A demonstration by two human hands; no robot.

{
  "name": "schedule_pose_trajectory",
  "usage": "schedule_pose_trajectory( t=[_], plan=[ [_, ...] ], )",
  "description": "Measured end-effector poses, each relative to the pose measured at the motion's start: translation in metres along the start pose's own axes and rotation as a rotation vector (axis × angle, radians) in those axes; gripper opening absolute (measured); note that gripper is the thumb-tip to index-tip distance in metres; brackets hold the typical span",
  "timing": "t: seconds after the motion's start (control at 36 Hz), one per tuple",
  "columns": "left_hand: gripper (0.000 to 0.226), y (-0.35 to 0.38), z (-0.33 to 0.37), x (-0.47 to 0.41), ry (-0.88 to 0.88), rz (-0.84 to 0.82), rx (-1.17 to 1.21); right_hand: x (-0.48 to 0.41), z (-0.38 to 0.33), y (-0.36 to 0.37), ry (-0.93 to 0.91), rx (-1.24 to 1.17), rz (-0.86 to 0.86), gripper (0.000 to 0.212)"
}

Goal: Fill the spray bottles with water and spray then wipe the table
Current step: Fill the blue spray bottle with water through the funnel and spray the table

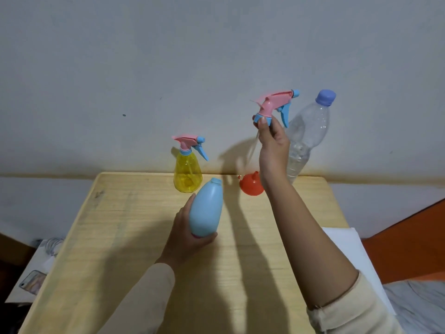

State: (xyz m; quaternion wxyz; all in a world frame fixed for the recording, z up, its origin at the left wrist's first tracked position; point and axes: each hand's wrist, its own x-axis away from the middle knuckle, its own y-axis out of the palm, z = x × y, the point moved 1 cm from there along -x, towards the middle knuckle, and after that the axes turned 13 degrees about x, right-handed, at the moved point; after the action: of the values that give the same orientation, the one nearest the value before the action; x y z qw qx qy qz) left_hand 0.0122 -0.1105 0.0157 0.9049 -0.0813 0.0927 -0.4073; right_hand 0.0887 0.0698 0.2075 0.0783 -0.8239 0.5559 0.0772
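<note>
My left hand (186,233) grips the base of a light blue spray bottle body (206,208), tilted above the wooden table (134,237), its neck uncapped. My right hand (272,141) pinches the blue collar of a pink and blue spray head (277,104), lifted clear of the bottle, with its thin clear tube hanging down to the left. A yellow spray bottle (187,172) with its own pink and blue head stands at the table's far edge. An orange funnel (251,184) lies beside it. A large clear water bottle (307,136) with a purple cap stands at the far right.
A grey wall runs right behind the table. A folded white cloth (354,251) lies at the table's right edge. A phone (32,282) rests on white paper below the left edge. An orange surface (409,239) shows at the right.
</note>
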Motion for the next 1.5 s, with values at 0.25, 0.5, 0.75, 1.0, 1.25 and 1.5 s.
schedule_pose_trajectory(
  t=[0.25, 0.5, 0.75, 1.0, 1.25, 1.5],
  plan=[
    [0.095, 0.0, -0.003, -0.004, 0.032, 0.13, 0.048, -0.001, 0.037, -0.031, -0.013, 0.37, -0.189, 0.023],
    [0.101, 0.013, -0.027, 0.003, -0.101, 0.196, 0.12, 0.073, 0.158, -0.043, 0.299, 0.674, -0.376, 0.018],
    [0.098, 0.019, -0.027, 0.008, -0.092, 0.276, 0.106, 0.099, 0.19, -0.035, 0.184, 0.829, -0.375, 0.012],
    [0.091, 0.018, -0.021, 0.005, -0.101, 0.263, 0.128, 0.098, 0.193, -0.031, 0.163, 0.858, -0.364, 0.025],
    [0.092, 0.017, -0.02, 0.007, -0.07, 0.274, 0.1, 0.068, 0.189, -0.05, 0.092, 0.75, -0.21, 0.023],
    [0.099, 0.02, -0.025, 0.008, -0.118, 0.242, 0.157, -0.003, 0.216, -0.018, 0.12, 0.787, -0.189, 0.059]
  ],
)
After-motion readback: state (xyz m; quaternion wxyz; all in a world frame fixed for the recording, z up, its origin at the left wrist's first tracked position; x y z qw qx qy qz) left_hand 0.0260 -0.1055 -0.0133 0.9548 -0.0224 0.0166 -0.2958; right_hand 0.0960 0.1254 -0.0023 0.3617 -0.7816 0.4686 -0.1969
